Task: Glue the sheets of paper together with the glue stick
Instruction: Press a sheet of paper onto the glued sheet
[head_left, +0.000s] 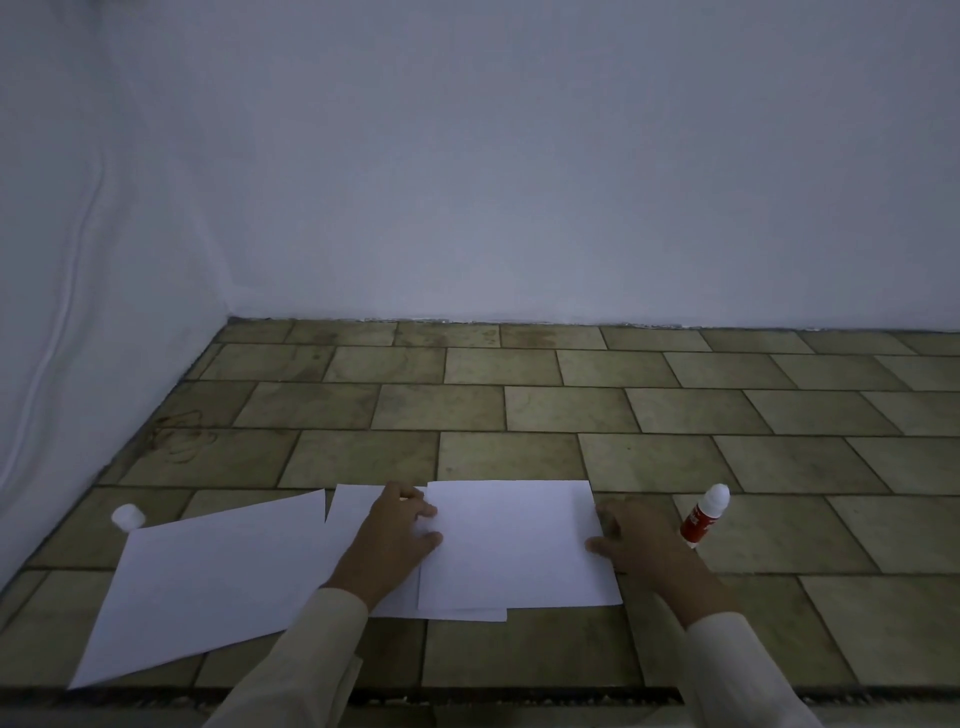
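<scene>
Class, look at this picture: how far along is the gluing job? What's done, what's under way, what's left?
Done: the cap is off the glue stick, set aside at the right, and the top sheet lies over the middle sheet. In hand: the left hand and right hand rest on the top sheet's side edges. Left: the large sheet seemingly awaits joining.

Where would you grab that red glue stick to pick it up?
Probably round the red barrel of the glue stick, below its white top, coming from its left with the right hand: it stands on end, nearest that hand.
</scene>
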